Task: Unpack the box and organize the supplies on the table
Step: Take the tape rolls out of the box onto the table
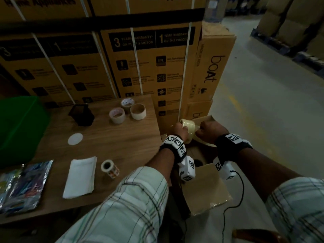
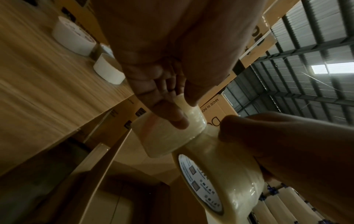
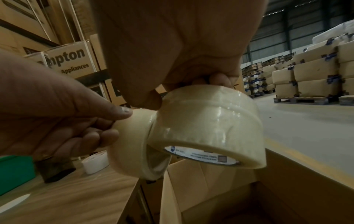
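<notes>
Both hands are up over the open cardboard box [image 1: 206, 186], which stands on the floor just beside the right edge of the wooden surface [image 1: 114, 142], and each is clamped on its own roll of clear packing tape. The left hand [image 1: 178, 130] curls its fingers round one tape roll [image 2: 168, 134], thumb pressed on the outer face. The right hand [image 1: 209, 132] grips the second tape roll [image 3: 212, 127] from above, its printed core label facing down toward the box. The two rolls touch each other, so the hands are close together, almost knuckle to knuckle. On the surface, three more rolls [image 1: 128, 110] sit grouped near the far edge, with a dark mesh holder [image 1: 81, 114] to their left. Nearer the person lie a small label roll [image 1: 109, 168], a white folded stack [image 1: 80, 176], a white round disc [image 1: 75, 139] and shiny packets [image 1: 22, 186]. A green bin [image 1: 19, 123] stands at the far left.
</notes>
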